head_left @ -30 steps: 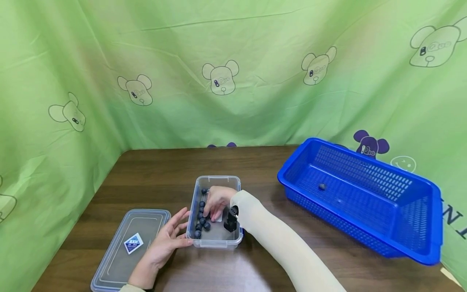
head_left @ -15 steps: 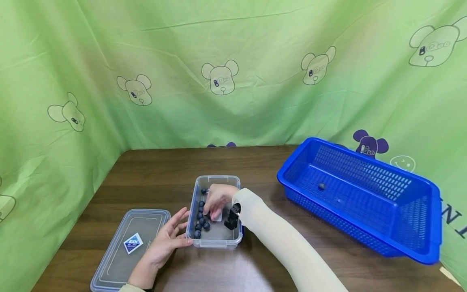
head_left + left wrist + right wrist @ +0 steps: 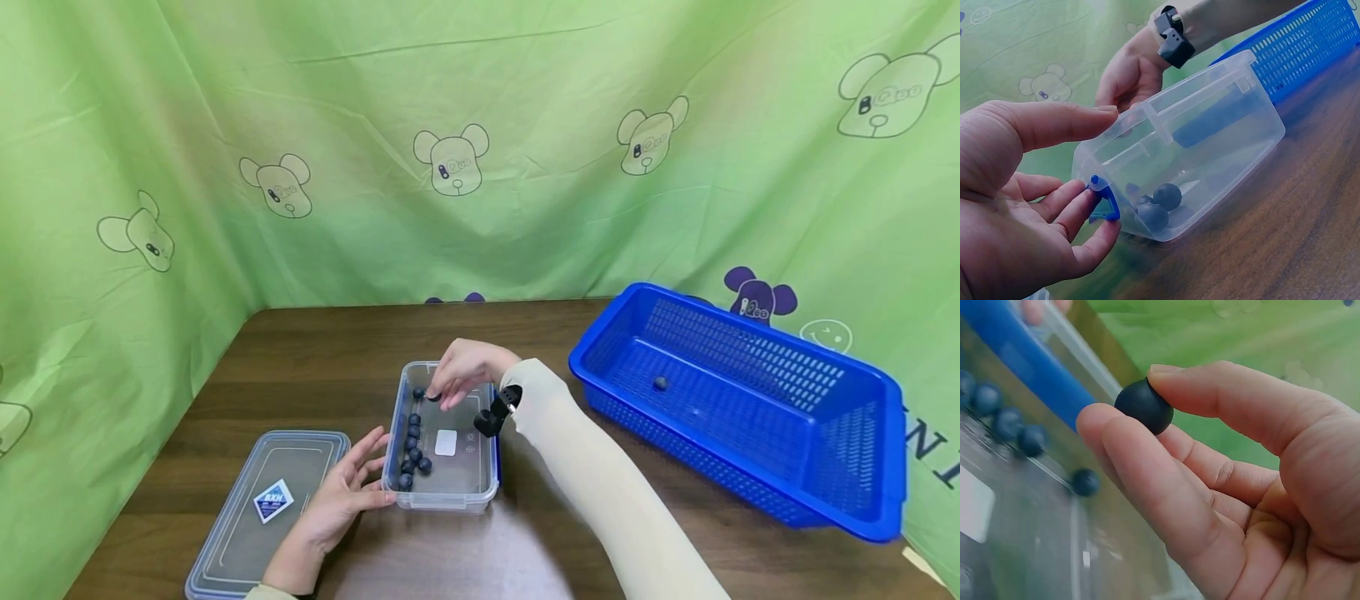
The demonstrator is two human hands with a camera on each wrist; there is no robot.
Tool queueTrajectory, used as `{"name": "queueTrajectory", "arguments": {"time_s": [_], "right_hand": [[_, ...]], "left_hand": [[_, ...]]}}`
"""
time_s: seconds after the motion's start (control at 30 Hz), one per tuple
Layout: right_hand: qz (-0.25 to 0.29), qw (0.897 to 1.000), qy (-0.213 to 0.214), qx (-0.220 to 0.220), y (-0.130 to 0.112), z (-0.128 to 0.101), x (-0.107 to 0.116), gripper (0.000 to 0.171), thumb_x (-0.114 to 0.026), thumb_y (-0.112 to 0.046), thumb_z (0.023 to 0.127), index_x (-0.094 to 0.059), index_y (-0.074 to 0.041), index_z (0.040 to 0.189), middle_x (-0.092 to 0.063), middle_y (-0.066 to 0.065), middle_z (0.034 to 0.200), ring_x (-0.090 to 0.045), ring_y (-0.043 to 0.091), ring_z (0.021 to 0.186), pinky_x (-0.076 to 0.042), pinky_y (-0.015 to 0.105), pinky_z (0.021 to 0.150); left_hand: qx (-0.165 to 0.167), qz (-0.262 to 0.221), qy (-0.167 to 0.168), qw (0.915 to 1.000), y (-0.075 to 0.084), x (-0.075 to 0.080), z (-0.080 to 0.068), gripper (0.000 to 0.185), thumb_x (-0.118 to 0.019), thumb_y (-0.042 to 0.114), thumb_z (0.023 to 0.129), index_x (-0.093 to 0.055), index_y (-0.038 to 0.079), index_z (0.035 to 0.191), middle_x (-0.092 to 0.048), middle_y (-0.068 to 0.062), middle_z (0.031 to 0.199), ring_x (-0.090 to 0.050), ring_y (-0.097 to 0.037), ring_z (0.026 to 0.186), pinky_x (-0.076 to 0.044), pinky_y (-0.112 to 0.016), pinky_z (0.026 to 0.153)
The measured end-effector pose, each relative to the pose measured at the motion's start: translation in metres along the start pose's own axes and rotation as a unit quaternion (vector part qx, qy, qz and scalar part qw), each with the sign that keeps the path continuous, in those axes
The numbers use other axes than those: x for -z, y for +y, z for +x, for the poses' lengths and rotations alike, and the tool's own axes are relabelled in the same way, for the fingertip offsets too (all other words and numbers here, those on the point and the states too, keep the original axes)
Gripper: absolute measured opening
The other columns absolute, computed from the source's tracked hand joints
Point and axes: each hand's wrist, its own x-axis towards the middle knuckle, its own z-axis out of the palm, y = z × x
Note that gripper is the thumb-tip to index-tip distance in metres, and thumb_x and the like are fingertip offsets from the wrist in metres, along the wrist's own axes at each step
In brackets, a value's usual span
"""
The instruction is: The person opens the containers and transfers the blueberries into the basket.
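A clear plastic box [image 3: 480, 493] [image 3: 1222, 134] sits on the wooden table and holds several dark blue balls [image 3: 414, 454] [image 3: 1160, 206] along its left side. My right hand [image 3: 465, 375] [image 3: 1210, 481] hovers over the box's far end and pinches one dark ball [image 3: 433, 396] [image 3: 1144, 406] between thumb and fingertip. My left hand [image 3: 341, 492] [image 3: 1035, 206] rests against the box's left wall, fingers straight, touching its blue latch [image 3: 1102, 199].
The box's clear lid [image 3: 262, 508] lies flat to the left, by my left hand. A blue slotted basket [image 3: 750, 467] stands at the right with one dark ball [image 3: 660, 383] inside. Green cloth [image 3: 480, 150] walls the table at the back and left.
My right hand rose out of the box from among the balls toward its far end, now carrying one ball. The left hand stayed put.
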Motion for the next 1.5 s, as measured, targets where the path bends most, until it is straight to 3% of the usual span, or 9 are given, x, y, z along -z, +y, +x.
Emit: {"name": "queueTrajectory", "arguments": {"time_s": [0.3, 0.6, 0.83, 1.0, 1.17, 1.5], "right_hand": [[0.046, 0.997, 0.055, 0.015, 0.007, -0.022, 0.046, 0.014, -0.068, 0.004, 0.087, -0.069, 0.012, 0.099, -0.071, 0.017, 0.075, -0.070, 0.019, 0.064, -0.058, 0.028, 0.063], [0.061, 0.994, 0.082, 0.032, 0.018, -0.053, 0.086, 0.020, -0.063, 0.002, 0.091, -0.065, 0.014, 0.107, -0.072, 0.016, 0.080, -0.071, 0.019, 0.069, -0.058, 0.030, 0.071], [0.083, 0.989, 0.117, 0.039, 0.034, -0.076, 0.116, 0.015, -0.061, 0.003, 0.093, -0.065, 0.012, 0.103, -0.072, 0.016, 0.082, -0.072, 0.019, 0.071, -0.058, 0.030, 0.071], [0.110, 0.985, 0.119, 0.052, 0.046, -0.095, 0.133, 0.010, -0.058, 0.004, 0.094, -0.067, 0.008, 0.098, -0.072, 0.014, 0.084, -0.071, 0.019, 0.075, -0.058, 0.030, 0.075], [0.135, 0.981, 0.124, 0.059, 0.058, -0.115, 0.148, 0.019, -0.055, 0.006, 0.096, -0.071, -0.002, 0.088, -0.072, 0.011, 0.085, -0.072, 0.020, 0.079, -0.057, 0.030, 0.078], [0.180, 0.969, 0.158, 0.054, 0.097, -0.152, 0.183, 0.032, -0.051, 0.006, 0.098, -0.076, -0.008, 0.085, -0.074, 0.008, 0.089, -0.072, 0.020, 0.085, -0.056, 0.030, 0.083]], "left_hand": [[0.001, 0.001, -0.003, 1.0000, -0.001, 0.000, 0.001, 0.099, -0.072, -0.016, 0.072, -0.015, -0.009, 0.154, -0.021, -0.031, 0.156, -0.049, -0.013, 0.118, -0.046, -0.027, 0.095], [0.004, 0.000, 0.002, 1.0000, -0.001, 0.000, 0.001, 0.099, -0.071, -0.017, 0.072, -0.016, -0.009, 0.154, -0.021, -0.030, 0.156, -0.049, -0.013, 0.118, -0.046, -0.027, 0.094], [0.000, 0.004, -0.007, 1.0000, -0.002, 0.002, 0.000, 0.099, -0.072, -0.015, 0.073, -0.015, -0.009, 0.154, -0.020, -0.031, 0.156, -0.048, -0.014, 0.119, -0.046, -0.027, 0.096], [0.001, 0.005, -0.007, 1.0000, -0.002, 0.002, 0.001, 0.099, -0.072, -0.015, 0.073, -0.014, -0.009, 0.154, -0.020, -0.030, 0.157, -0.047, -0.015, 0.120, -0.046, -0.027, 0.096], [-0.002, 0.005, -0.011, 0.9999, -0.001, 0.002, 0.001, 0.099, -0.072, -0.014, 0.074, -0.014, -0.010, 0.154, -0.019, -0.031, 0.157, -0.047, -0.015, 0.120, -0.046, -0.027, 0.096], [-0.003, 0.004, -0.012, 0.9999, -0.001, 0.002, 0.001, 0.100, -0.072, -0.014, 0.073, -0.013, -0.010, 0.154, -0.019, -0.031, 0.157, -0.048, -0.014, 0.120, -0.045, -0.027, 0.096]]}}
